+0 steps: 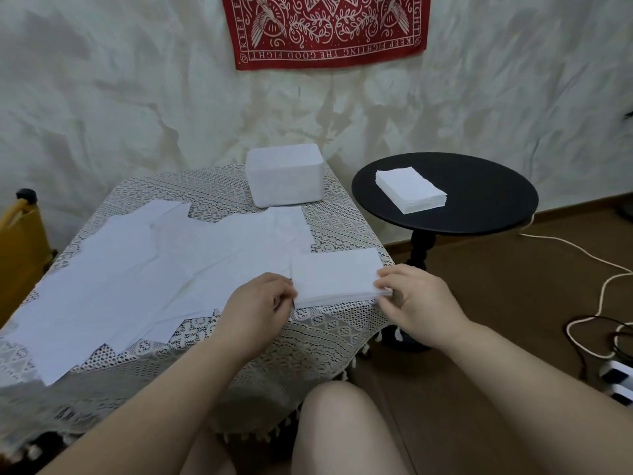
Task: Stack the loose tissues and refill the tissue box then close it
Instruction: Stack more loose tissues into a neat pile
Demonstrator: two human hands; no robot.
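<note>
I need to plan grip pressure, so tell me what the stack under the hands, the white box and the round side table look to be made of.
Stack: thin soft tissue paper, matte; layered sheet edges show.
White box: smooth with rounded corners, probably plastic or a wrapped cover; unclear.
Round side table: black, slight sheen, turned post, likely painted wood.

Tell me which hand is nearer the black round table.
Right. The right hand pinches the stack's right end, just below the black table; the left hand is at the stack's far, left end.

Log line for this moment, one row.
stacking | both hands, left and right, grip small stack | loose tissues spread | box untouched
</note>
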